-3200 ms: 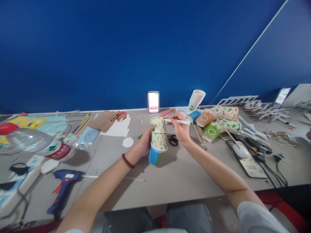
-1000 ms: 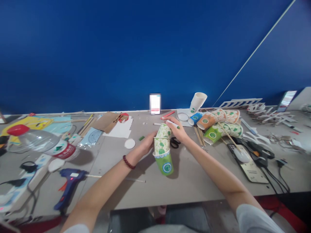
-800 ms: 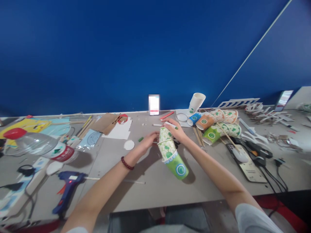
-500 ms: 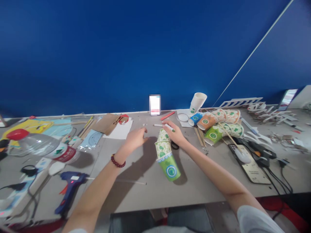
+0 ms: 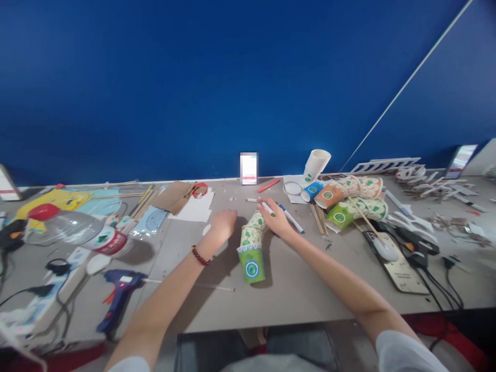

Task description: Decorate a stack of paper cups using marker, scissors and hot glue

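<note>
The right hand (image 5: 276, 217) is pinching a thin, smooth white pen (image 5: 266, 207) with a green end. Paper cups (image 5: 251, 252), joined into a bent tube, are lying near both hands on the flat gray table (image 5: 302, 295). They are showing green curvy shapes and a round blue badge (image 5: 252, 269). The left hand (image 5: 221, 226) is hiding its fingers, so I cannot tell if it is holding anything. Round, dark red beads (image 5: 198, 254) are circling that wrist.

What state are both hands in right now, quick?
Left hand: curled, fingertips hidden; can't tell if it holds anything.
Right hand: closed, holding the green-ended marker.
</note>
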`<state>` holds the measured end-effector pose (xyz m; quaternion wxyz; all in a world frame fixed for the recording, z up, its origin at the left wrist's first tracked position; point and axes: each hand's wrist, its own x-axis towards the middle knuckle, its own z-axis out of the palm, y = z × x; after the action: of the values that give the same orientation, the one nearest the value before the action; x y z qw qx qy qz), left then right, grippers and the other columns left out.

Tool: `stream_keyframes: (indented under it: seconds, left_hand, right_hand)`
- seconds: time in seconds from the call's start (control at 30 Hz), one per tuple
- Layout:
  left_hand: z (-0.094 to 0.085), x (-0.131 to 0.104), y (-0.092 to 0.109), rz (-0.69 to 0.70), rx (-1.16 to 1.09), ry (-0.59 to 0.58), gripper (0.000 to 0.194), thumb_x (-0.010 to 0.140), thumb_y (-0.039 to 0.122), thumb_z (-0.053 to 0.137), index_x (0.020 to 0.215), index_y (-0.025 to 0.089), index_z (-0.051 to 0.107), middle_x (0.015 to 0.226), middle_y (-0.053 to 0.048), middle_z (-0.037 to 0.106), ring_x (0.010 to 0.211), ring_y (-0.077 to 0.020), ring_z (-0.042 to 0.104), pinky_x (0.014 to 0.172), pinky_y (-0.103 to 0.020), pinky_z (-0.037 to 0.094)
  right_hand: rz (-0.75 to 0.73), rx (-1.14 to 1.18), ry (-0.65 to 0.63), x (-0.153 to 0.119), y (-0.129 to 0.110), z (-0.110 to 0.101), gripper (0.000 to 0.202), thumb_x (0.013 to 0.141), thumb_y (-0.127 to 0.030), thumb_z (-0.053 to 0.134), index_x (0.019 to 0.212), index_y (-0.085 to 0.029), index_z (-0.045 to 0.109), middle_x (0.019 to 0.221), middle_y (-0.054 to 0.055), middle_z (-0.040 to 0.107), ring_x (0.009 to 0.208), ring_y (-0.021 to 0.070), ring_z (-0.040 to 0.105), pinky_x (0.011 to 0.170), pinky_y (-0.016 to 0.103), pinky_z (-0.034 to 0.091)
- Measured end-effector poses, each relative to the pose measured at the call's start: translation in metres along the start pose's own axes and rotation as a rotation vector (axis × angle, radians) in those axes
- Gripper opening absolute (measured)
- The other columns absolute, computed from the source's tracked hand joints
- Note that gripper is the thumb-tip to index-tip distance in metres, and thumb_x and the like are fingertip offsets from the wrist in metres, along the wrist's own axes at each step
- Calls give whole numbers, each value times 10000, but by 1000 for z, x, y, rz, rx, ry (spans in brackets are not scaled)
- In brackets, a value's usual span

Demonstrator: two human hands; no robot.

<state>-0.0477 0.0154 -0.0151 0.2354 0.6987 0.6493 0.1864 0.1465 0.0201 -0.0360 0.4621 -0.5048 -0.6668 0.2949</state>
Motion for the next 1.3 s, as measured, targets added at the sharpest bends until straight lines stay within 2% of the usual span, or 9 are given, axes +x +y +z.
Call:
stream_keyframes:
  seconds: [0.13, 0.23, 0.37, 0.5, 0.63, 0.73, 0.9, 1.07, 1.3]
  left_hand:
    - [-16, -2, 8, 68, 89, 9, 104, 714, 112, 539, 773, 192, 569, 878, -106, 595, 898, -286, 580, 797, -358, 385]
    - [-24, -7, 9, 201, 74, 80, 176, 748, 146, 496, 894, 201, 579, 875, -62, 580, 779, -211, 559, 703, -314, 400]
    - [-18, -19, -1, 275, -275, 187, 206, 741, 188, 519, 930, 187, 600, 834, -26, 550, 702, -145, 523, 630, -264, 424]
    - [-9, -34, -9, 169, -736, 106, 278, 742, 300, 617, 989, 172, 611, 865, -35, 580, 723, -131, 545, 605, -245, 465]
    - [-4, -46, -6, 157, -931, 130, 315, 698, 306, 712, 966, 171, 616, 889, -47, 622, 826, -144, 579, 694, -250, 492]
    - [2, -50, -4, 183, -970, 144, 299, 680, 293, 742, 921, 165, 621, 875, -49, 639, 821, -142, 586, 743, -268, 494]
    - [10, -53, -5, 225, -987, 92, 284, 701, 262, 738, 937, 161, 617, 862, -37, 637, 816, -135, 590, 776, -275, 489]
    - [12, -57, -2, 267, -944, 62, 269, 733, 254, 715, 962, 160, 609, 863, -41, 634, 816, -138, 586, 771, -275, 485]
    - [14, -66, 6, 306, -869, 5, 277, 752, 289, 702, 981, 158, 617, 894, -63, 650, 845, -161, 596, 785, -293, 492]
  right_hand:
    - [-86, 260, 55, 4, -16, -12, 285, 862, -381, 517, 1058, -210, 634, 965, 55, 678, 904, 190, 634, 897, 368, 470]
    - [23, 466, 42, 0, -25, -20, 337, 852, -430, 525, 1063, -201, 655, 839, 37, 664, 817, 171, 633, 814, 351, 517]
    - [147, 622, -33, -21, -24, -29, 338, 846, -452, 540, 1041, -204, 663, 781, 22, 649, 771, 156, 636, 749, 315, 537]
    - [211, 716, -27, -49, -20, -38, 258, 806, -395, 632, 1009, -248, 570, 761, -1, 692, 739, 156, 662, 728, 311, 538]
    - [210, 688, -31, -66, -15, -41, 225, 778, -399, 677, 853, -214, 573, 751, 22, 704, 706, 165, 668, 723, 323, 541]
    - [203, 656, -87, -70, -10, -40, 233, 777, -404, 681, 860, -201, 604, 756, 33, 703, 709, 173, 666, 712, 327, 540]
    - [211, 587, -139, -74, -5, -40, 228, 789, -388, 681, 893, -194, 623, 762, 41, 705, 704, 175, 656, 681, 318, 529]
    - [195, 570, -173, -76, -8, -40, 206, 792, -368, 683, 894, -194, 637, 773, 41, 705, 692, 163, 651, 635, 286, 515]
    - [169, 611, -224, -78, -8, -35, 176, 786, -335, 695, 891, -198, 660, 809, 40, 696, 715, 155, 653, 664, 284, 517]
